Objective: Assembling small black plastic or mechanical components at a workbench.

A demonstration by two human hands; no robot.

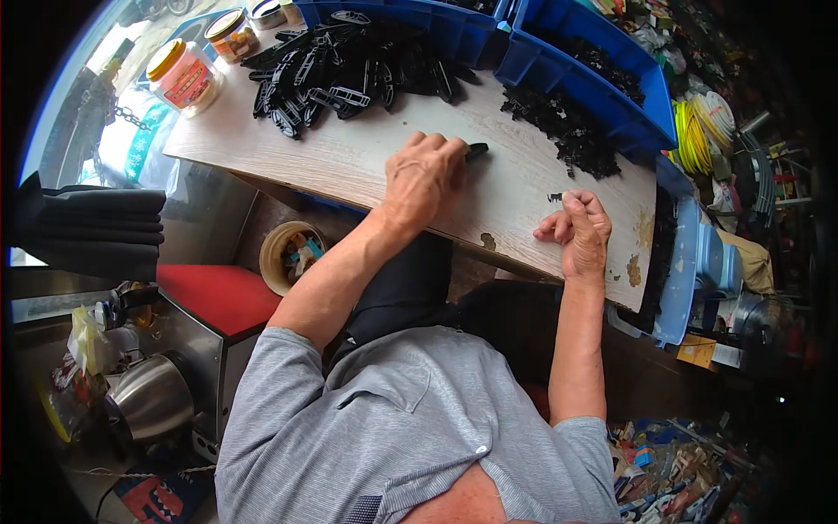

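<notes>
Left hand point(425, 177) clamps a black part point(476, 150) on the table point(349, 157); right hand point(580, 229) (fingers curled together) rests near; the part could slip.

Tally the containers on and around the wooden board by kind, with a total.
Blue plastic bins: 2
Clear plastic jars with coloured lids: 2
Small round tin: 1
Round tub under the board: 1
Total: 6
</notes>
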